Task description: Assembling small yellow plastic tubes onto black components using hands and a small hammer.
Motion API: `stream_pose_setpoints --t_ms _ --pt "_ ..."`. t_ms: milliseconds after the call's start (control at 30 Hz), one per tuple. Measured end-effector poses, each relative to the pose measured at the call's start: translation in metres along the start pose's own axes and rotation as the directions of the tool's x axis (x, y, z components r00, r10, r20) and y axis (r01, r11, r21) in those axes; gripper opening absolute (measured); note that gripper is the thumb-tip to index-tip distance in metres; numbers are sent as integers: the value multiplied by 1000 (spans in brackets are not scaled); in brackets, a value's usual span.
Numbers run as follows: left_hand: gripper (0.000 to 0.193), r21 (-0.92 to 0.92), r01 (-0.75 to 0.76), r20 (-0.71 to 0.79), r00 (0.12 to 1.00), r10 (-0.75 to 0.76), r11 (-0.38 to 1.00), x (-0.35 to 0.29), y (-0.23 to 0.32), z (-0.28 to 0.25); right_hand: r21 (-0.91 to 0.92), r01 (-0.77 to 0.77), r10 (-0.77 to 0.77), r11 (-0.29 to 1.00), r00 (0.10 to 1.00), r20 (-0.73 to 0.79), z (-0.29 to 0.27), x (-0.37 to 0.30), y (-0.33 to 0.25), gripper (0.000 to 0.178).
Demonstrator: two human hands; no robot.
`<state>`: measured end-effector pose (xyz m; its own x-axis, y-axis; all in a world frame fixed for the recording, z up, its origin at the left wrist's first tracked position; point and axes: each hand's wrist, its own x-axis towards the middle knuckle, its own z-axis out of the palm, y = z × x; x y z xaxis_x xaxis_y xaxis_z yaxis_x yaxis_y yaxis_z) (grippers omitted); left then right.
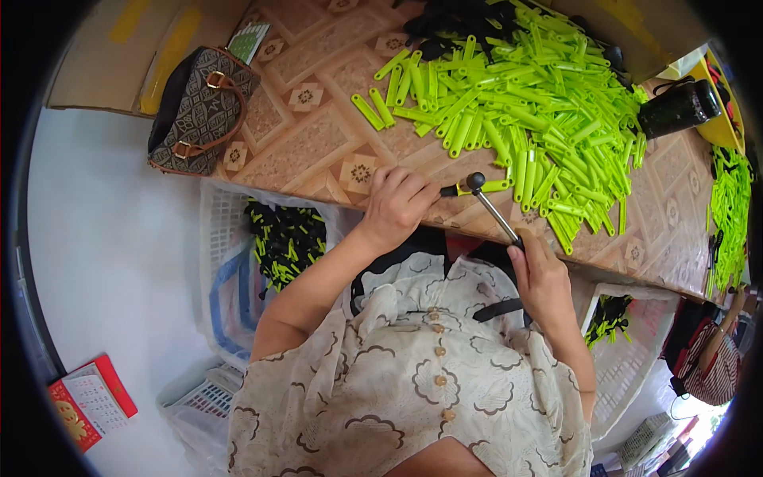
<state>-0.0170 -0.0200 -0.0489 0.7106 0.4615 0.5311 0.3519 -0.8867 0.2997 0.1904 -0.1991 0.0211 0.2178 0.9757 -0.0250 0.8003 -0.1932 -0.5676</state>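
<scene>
Metal hammer [497, 214] in right hand [544, 274], half-hidden black-green piece [451, 191] in left hand [397, 204]

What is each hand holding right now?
Left hand: closed, holding a black piece.
Right hand: closed, holding a ball-ended metal tool.

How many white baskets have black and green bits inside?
2: one white basket beside the left forearm, another basket beside the right forearm. More may be hidden under the table.
</scene>
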Motion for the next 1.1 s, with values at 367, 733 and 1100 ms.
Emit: stream_pose_setpoints --t_ms 367,733,1100 --pt "27 -1 47 4 999 -47 999 2 4 -6 137 -86 130 987 928 -350 -39 -15 32 29" --pt "25 -81 242 -47 968 -246 967 -39 3 -46 -361 -506 274 783 802 -530 -112 -47 254 31" --pt "41 392 908 -197 241 -950 149 -387 -17 -128 -218 -23 -88 976 869 -488 -85 57 136 21"
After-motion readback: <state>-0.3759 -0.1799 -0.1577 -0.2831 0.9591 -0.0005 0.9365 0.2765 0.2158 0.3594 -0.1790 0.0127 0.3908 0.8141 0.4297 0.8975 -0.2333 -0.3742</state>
